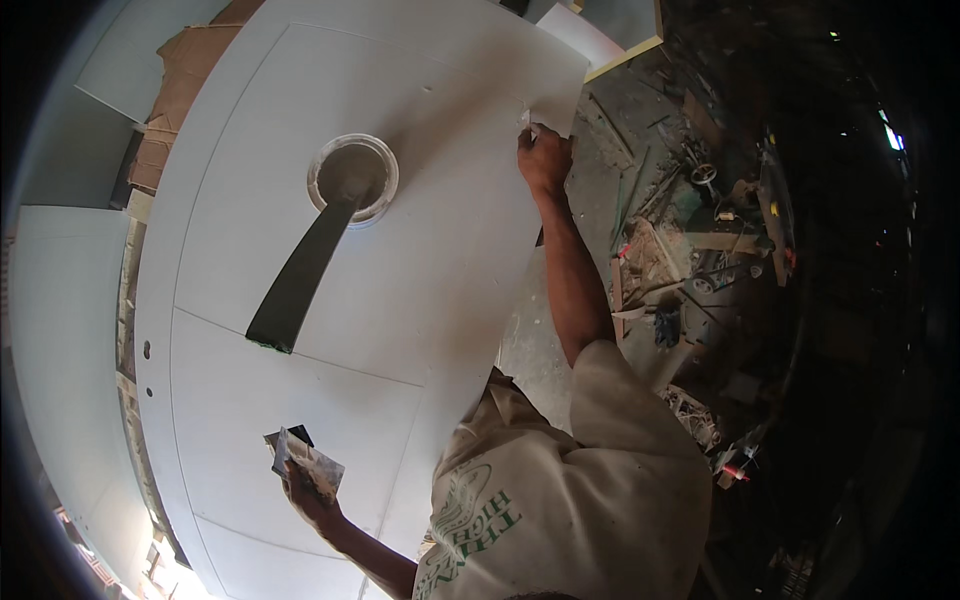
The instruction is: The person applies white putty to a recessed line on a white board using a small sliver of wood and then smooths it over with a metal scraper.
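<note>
My left hand (308, 497), fingers curled, grips putty-smeared flat scrapers (312, 462), one pale and one dark, above the lower part of a large grey-white panel (450, 230) with thin grooves. Out at the panel's right edge, my right hand (546, 158) pinches a small pale piece (526, 119), perhaps a scraper blade, against the surface. Most of that piece is hidden by the fingers. Between my hands, toward the far side, a round open tub (392, 180) sits on the panel. A long dark flat stick (300, 285) leans out of it toward me.
Torn brown cardboard (185, 85) and more grey panels (65, 330) lie along the left. To the right, the floor holds scattered scrap wood and debris (655, 255), with small wheels (704, 174) among it. A yellow-edged board (625, 55) stands at the top right.
</note>
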Tool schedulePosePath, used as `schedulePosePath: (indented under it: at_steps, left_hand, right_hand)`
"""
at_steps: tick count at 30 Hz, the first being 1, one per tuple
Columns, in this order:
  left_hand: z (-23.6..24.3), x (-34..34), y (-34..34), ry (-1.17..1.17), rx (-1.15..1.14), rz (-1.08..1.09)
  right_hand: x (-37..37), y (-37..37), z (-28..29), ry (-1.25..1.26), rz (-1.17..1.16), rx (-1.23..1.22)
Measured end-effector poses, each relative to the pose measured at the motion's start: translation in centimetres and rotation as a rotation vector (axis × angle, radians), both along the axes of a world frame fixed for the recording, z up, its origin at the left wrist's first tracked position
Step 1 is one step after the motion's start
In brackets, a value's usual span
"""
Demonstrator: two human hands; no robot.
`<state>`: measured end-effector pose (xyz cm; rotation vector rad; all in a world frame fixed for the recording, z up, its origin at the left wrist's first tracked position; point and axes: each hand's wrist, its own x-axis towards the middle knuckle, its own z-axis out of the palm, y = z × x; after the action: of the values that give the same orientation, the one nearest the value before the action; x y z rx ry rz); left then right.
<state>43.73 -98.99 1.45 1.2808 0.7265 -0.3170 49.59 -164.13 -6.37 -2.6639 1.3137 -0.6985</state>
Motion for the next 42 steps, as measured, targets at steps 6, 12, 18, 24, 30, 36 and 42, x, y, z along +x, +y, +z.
schedulePosePath:
  at_steps: [6, 12, 18, 24, 30, 36, 42]
  left_hand:
    - [0.4, 0.3, -0.4, -0.017, -0.021, -0.015]
    - [0.5, 0.1, -0.3, 0.001, -0.031, 0.005]
    - [-0.5, -0.1, 0.7, -0.002, -0.065, -0.013]
    - [-0.5, -0.2, 0.5, 0.0, -0.053, -0.009]
    - [-1.1, -0.3, 1.1, 0.012, -0.049, -0.011]
    - [-1.8, -0.1, 1.6, -0.001, -0.121, -0.022]
    - [-3.3, -0.6, 3.0, -0.011, -0.178, -0.002]
  right_hand:
    - [0.8, -2.2, 0.4, 0.009, -0.046, 0.062]
    - [1.5, -1.3, 1.1, 0.078, -0.069, 0.1]
    - [2.1, -0.9, 1.1, 0.104, -0.066, 0.112]
    - [2.3, -0.3, 0.5, 0.118, -0.071, 0.089]
    - [1.6, 1.1, 1.0, 0.14, -0.022, 0.152]
    - [0.2, 4.7, 0.4, 0.128, -0.015, 0.157]
    - [-0.9, 9.2, 0.0, 0.118, -0.006, 0.188]
